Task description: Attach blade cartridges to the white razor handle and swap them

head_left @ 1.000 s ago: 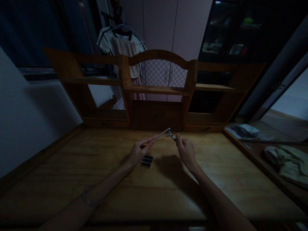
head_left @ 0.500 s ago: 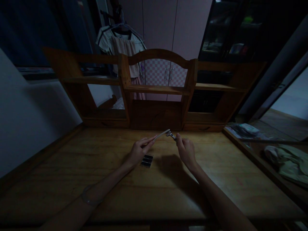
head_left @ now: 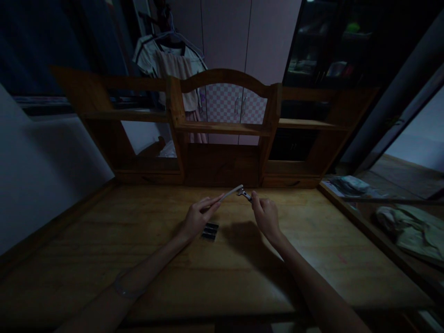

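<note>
My left hand [head_left: 199, 216] is closed, pinching the lower end of a slim white stick [head_left: 231, 191] shaped like a toothbrush. The stick slants up to the right. My right hand [head_left: 265, 214] is wrapped around the handle of a razor [head_left: 245, 194] with a shiny metal-looking neck. The razor's head meets or nearly meets the stick's far end; actual contact is hard to make out in this dim light. Both are held above the wooden desk [head_left: 145, 259]. Just below my left hand lies a small black item [head_left: 210, 231] with several dark strips, like a blade cartridge pack.
A wooden shelf unit [head_left: 222, 128] runs along the desk's back edge. Beyond it stand a pink wardrobe [head_left: 222, 41] and hanging clothes [head_left: 175, 64]. To the right, past a raised wooden edge, lies crumpled pale cloth [head_left: 414, 229]. A white wall [head_left: 45, 152] borders the left side.
The view has shifted slightly, so the whole scene sits a little further left. Both hands keep their grips, and the stick and razor stay end to end.
</note>
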`<state>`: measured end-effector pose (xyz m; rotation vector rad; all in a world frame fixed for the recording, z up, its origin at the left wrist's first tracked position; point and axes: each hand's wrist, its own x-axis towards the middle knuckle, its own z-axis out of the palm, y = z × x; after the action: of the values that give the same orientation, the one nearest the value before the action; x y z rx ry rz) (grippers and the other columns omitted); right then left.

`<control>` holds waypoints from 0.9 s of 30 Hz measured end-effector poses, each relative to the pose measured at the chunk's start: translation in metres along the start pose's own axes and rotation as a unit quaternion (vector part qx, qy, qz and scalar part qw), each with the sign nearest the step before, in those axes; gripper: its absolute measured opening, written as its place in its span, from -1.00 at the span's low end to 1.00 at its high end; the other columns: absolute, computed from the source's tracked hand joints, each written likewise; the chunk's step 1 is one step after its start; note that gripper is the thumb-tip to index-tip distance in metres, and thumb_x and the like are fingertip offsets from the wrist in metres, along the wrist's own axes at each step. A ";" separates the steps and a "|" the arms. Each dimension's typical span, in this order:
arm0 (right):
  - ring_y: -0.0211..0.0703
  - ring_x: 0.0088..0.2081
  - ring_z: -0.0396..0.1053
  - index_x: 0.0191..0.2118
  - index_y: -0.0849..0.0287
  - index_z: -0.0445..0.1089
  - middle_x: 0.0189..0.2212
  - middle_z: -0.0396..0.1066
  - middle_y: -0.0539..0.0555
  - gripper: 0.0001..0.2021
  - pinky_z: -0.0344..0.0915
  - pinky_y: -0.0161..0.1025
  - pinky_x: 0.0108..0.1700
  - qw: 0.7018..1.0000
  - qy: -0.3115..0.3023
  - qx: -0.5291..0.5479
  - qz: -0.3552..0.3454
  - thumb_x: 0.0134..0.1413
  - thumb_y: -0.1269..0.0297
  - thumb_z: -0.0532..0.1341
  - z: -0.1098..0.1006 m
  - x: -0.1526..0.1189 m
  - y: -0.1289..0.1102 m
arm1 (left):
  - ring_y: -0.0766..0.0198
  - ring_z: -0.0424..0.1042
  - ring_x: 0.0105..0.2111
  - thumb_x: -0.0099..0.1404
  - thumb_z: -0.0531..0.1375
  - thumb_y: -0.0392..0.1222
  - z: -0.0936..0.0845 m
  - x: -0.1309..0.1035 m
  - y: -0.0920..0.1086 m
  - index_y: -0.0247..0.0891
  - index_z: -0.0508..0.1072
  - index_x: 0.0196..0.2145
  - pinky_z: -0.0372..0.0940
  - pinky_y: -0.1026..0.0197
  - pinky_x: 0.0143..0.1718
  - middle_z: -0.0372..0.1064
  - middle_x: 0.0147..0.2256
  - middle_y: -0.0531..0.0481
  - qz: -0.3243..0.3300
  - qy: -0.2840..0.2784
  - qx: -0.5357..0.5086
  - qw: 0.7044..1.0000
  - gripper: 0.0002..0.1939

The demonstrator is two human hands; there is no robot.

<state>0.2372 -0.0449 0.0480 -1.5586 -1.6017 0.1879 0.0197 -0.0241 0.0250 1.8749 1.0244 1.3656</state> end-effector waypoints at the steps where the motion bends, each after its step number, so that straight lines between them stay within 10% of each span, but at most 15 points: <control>1: -0.31 -0.69 0.07 -0.73 0.21 0.18 -0.77 0.12 0.00 -0.37 -0.21 -0.28 -0.55 1.000 0.001 0.002 -0.001 0.26 -0.05 -0.14 0.000 0.000 0.000 | 0.22 0.39 -0.16 0.26 0.16 -0.11 0.000 0.000 0.000 -0.21 0.45 0.00 0.27 0.23 -0.14 0.47 -0.14 -0.09 0.002 0.008 0.000 1.000 -0.64; 27: -0.30 -0.67 0.11 -0.72 0.21 0.23 -0.76 0.15 0.02 -0.37 -0.20 -0.26 -0.53 0.999 0.020 -0.036 -0.009 0.28 -0.02 -0.14 -0.005 0.002 -0.001 | 0.23 0.40 -0.20 0.22 0.19 -0.07 0.000 -0.001 0.007 -0.20 0.49 -0.04 0.31 0.30 -0.30 0.47 -0.14 -0.09 -0.028 0.018 -0.054 0.998 -0.64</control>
<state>0.2403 -0.0452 0.0525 -1.5933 -1.6065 0.0902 0.0212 -0.0285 0.0299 1.7366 0.9929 1.4000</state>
